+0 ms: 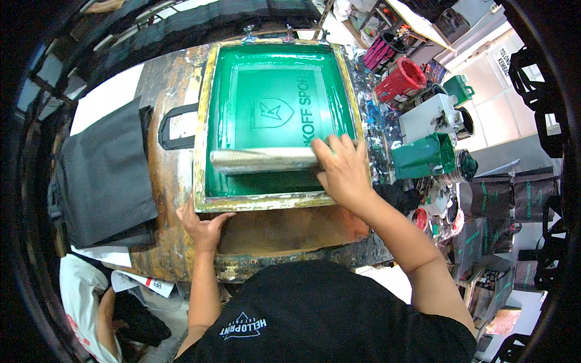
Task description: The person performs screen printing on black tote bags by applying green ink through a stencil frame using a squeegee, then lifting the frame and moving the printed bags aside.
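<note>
A screen printing frame (272,201) lies on the worktable, its paint-stained edges around a green mesh with a shield emblem and lettering. Green ink (275,183) coats the mesh, thickest along the sides and near end. My right hand (343,166) grips the right end of a squeegee (260,158), which lies crosswise over the near part of the mesh, slightly blurred. My left hand (203,227) is at the frame's near left corner, fingers touching the edge and thumb stretched out to the right. From under the frame's left side sticks out a black strap loop (175,144).
Dark fabric pieces (106,178) are stacked on the table's left. Along the right stand a green ink container (423,158), a red bucket (399,81) and a whitish jug (426,118). Hinge clamps (289,33) sit behind the frame. Another person's white sleeve (78,296) shows at lower left.
</note>
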The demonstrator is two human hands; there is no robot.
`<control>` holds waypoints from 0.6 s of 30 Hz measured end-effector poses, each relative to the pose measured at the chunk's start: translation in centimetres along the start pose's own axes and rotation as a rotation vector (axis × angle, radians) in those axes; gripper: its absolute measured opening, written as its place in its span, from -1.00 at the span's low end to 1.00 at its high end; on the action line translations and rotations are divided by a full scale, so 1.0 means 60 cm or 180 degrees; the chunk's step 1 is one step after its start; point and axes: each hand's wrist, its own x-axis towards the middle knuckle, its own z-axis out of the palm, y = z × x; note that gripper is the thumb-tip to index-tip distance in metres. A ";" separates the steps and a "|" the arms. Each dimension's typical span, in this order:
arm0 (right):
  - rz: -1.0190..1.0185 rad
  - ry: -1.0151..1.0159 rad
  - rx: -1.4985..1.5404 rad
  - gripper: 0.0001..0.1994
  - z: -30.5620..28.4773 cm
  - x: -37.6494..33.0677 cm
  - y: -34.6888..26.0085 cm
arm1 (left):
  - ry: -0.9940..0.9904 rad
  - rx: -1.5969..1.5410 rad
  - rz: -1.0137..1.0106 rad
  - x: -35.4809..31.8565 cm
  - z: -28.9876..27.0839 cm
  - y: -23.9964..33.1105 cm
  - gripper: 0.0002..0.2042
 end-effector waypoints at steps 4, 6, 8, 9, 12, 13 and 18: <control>-0.0020 0.0160 -0.0151 -0.41 0.034 0.088 0.050 | 0.0088 -0.0020 0.0038 -0.006 0.001 -0.003 0.01; -0.0027 0.0260 -0.0274 -0.41 0.054 0.143 0.077 | 0.0061 0.0065 0.0023 -0.004 -0.001 -0.001 0.02; -0.0019 0.0337 -0.0300 -0.40 0.074 0.198 0.110 | 0.0065 0.0050 0.0003 -0.006 0.001 -0.005 0.03; 0.0006 0.0349 -0.0354 -0.40 0.084 0.228 0.128 | 0.0062 0.0062 0.0030 -0.004 0.001 -0.003 0.03; 0.0012 0.0330 -0.0366 -0.39 0.112 0.322 0.176 | 0.0049 0.0160 0.0041 -0.003 -0.002 -0.001 -0.01; 0.0028 0.0317 -0.0353 -0.40 0.118 0.349 0.193 | 0.0065 0.0196 0.0130 0.002 -0.003 0.005 -0.02; -0.0109 0.0301 -0.0544 -0.32 0.145 0.450 0.245 | 0.0236 0.0863 0.0449 0.008 -0.014 0.013 -0.05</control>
